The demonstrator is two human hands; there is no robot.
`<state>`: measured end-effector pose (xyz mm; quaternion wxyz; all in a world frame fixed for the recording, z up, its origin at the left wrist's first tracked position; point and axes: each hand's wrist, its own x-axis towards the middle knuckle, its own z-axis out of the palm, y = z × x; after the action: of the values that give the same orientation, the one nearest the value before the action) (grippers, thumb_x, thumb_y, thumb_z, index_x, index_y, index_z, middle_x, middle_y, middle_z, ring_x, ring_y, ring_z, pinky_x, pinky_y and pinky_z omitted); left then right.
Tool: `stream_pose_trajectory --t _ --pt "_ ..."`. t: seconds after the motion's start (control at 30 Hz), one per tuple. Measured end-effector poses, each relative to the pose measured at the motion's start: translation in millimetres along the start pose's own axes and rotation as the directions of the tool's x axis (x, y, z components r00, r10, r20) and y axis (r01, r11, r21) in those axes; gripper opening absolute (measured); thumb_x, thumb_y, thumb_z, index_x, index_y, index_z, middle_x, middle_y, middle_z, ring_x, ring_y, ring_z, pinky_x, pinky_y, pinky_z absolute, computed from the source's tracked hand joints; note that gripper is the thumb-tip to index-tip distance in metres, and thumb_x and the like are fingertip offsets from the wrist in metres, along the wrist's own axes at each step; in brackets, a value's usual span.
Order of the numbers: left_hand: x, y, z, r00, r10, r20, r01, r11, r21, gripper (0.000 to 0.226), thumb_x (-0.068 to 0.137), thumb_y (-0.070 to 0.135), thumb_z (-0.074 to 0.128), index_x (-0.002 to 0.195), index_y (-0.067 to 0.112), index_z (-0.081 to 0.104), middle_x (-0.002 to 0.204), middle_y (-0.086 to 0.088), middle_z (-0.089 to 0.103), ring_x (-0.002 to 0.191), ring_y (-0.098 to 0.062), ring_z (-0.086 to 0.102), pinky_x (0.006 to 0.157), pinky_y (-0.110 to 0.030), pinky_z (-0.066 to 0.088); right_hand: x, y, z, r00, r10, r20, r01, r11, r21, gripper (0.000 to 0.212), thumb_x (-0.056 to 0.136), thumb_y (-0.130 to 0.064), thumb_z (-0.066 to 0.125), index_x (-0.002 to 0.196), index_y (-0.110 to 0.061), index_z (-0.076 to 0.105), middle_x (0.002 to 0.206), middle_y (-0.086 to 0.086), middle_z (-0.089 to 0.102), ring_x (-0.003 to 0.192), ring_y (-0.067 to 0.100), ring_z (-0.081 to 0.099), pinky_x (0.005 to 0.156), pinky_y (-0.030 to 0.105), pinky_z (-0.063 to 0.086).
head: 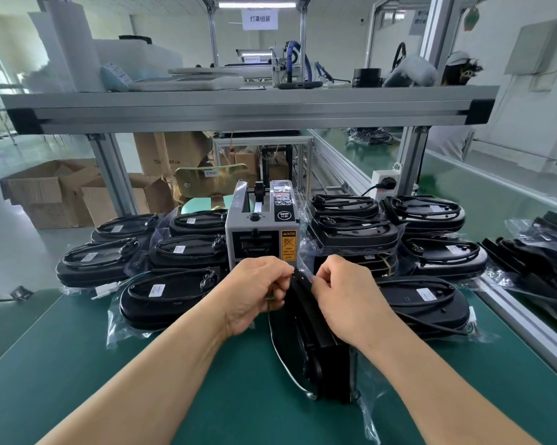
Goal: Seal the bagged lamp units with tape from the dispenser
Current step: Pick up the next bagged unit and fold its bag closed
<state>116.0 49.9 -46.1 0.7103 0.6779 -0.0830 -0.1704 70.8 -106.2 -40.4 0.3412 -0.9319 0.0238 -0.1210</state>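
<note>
One bagged lamp unit (315, 358) is standing on edge on the green mat (174, 380) below the fingers. The left hand (257, 293) is curling its fingers to pinch the upper edge; the right hand (344, 297) is pinching the clear film beside it. Whether either is holding tape, I cannot tell. The tape dispenser (261, 232) is sitting just beyond the fingertips. The unit is looking rigid and weighty, its bag thin and slippery, so pinching film against the hard shell seems safest.

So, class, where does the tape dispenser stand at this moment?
In the head view the tape dispenser stands mid-bench on the green mat, just beyond the left hand and the right hand, flanked by bagged lamp units on both sides.
</note>
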Motion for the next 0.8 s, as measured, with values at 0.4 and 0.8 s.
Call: stream_pose_trajectory --t 0.4,0.8 --pt "6 -1 2 0.991 0.055 -0.120 -0.035 0.986 0.166 0.022 0.089 0.015 0.069 0.068 0.014 0.062 0.054 0.003 0.048 0.047 -0.008 0.040 0.050 -0.019 0.042 -4 -4 2 1.000 0.009 -0.002 -0.009 1.000 0.005 0.020 0.099 -0.030 0.054 0.080 -0.021 0.053 0.078 -0.004 0.061 0.066 0.009 0.056 0.049 0.021 0.035" --pt "10 -5 8 0.980 0.078 -0.180 -0.043 0.981 0.190 0.023 0.087 0.014 0.070 0.065 0.014 0.062 0.046 0.010 0.050 0.040 0.000 0.044 0.048 -0.018 0.044 -5 -4 1 1.000 0.023 -0.003 -0.022 1.000 0.021 0.022 0.099 -0.032 0.055 0.079 -0.023 0.050 0.078 -0.004 0.060 0.065 0.009 0.055 0.048 0.021 0.033"
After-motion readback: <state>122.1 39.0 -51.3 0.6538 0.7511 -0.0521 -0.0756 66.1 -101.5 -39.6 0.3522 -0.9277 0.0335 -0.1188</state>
